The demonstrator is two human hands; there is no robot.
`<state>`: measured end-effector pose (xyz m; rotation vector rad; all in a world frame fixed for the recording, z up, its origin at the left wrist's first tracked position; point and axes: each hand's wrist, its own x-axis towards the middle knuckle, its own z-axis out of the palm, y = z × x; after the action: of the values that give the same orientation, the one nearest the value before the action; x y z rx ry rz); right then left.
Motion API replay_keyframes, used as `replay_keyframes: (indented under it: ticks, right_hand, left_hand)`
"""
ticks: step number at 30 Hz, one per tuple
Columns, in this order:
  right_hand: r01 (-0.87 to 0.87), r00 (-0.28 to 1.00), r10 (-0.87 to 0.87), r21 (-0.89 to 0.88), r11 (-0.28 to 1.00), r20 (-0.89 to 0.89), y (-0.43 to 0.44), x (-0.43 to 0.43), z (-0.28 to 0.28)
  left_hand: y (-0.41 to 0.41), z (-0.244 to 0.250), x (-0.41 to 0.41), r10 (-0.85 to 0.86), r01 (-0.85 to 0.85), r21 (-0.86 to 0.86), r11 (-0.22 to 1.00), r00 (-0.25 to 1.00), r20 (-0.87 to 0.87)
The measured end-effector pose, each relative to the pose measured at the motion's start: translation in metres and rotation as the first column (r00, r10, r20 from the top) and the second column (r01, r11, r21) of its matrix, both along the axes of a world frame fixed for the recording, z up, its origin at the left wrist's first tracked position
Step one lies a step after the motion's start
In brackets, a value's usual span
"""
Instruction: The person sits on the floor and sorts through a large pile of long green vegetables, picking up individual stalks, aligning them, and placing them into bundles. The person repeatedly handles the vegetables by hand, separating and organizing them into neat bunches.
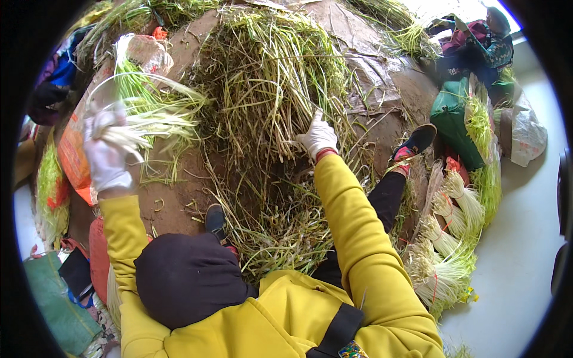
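Note:
My left hand, in a white glove and blurred, is closed around a loose bunch of pale-stemmed green shoots at the left. The white-gloved right hand rests at the lower right edge of a big heap of long green and yellowish stalks. Its index finger and thumb are spread apart, and whether any stalk lies under the palm is hidden. Brighter green shoots lie on a plastic bag behind my left hand. Loose trimmings cover the ground between my feet.
Tied bundles of pale stalks line the right side, beside a green sack. Another person sits at the upper right. An orange sack lies at the left, with a green sack at the lower left.

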<state>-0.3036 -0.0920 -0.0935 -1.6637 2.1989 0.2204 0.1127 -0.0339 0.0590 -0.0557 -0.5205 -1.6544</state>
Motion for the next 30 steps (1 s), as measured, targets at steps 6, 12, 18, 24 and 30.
replay_keyframes:
  ticks: [6,12,18,24,30]
  right_hand:
    - [-0.068,0.922,0.188,-0.336,0.939,0.340,-0.012,0.006,0.026]
    - [0.070,0.734,0.000,-0.076,0.995,0.680,0.064,0.009,0.019]
    - [-0.474,0.879,0.472,0.209,0.855,0.063,0.144,-0.014,0.031]
    - [-0.198,0.844,0.413,-0.517,0.833,0.342,0.074,-0.007,0.051]
    - [-0.363,0.928,0.371,-0.155,0.919,0.028,0.016,0.059,-0.002]
  left_hand:
    - [0.013,-0.038,-0.005,0.309,-0.357,0.333,0.873,0.932,0.188]
    - [0.019,-0.054,-0.042,0.222,-0.350,0.449,0.822,0.924,0.312]
    - [0.021,-0.036,-0.036,0.186,-0.265,0.430,0.863,0.958,0.218]
    - [0.028,0.007,-0.039,0.339,-0.343,0.168,0.924,0.939,0.054]
    - [0.029,-0.029,-0.067,0.213,-0.293,0.384,0.876,0.948,0.239]
